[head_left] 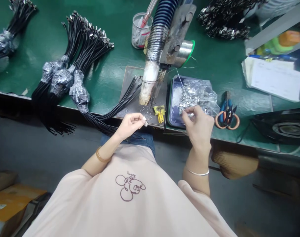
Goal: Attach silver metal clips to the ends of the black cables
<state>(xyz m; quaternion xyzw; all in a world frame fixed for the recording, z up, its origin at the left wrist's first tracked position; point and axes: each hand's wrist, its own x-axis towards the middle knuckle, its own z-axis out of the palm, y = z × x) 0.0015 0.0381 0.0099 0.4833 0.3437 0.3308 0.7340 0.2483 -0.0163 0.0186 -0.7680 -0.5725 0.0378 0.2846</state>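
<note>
My left hand (pixel 130 126) is at the bench's front edge, thumb and forefinger pinched on a small shiny metal piece (pixel 146 123). Black cables (pixel 108 115) run beside it from a plastic-wrapped bundle. Over a dark blue tray (pixel 174 117) on the right is my right hand (pixel 200 126), its thumb and forefinger closed at the near side. Whatever sits between those fingertips is too small to make out. Small metal connectors (pixel 189 95) lie in the tray, partly in a clear plastic bag (pixel 208 93). A yellow clip-like piece (pixel 160 113) rests between my hands.
A corrugated hose (pixel 162 29) and metal bracket (pixel 178 34) come down over a dark board (pixel 130 74). Behind the tray stands a solder wire spool (pixel 186 52). Orange-handled scissors (pixel 234 121) and pliers (pixel 222 112) lie right. Wrapped cable bundles (pixel 62 79) lie left.
</note>
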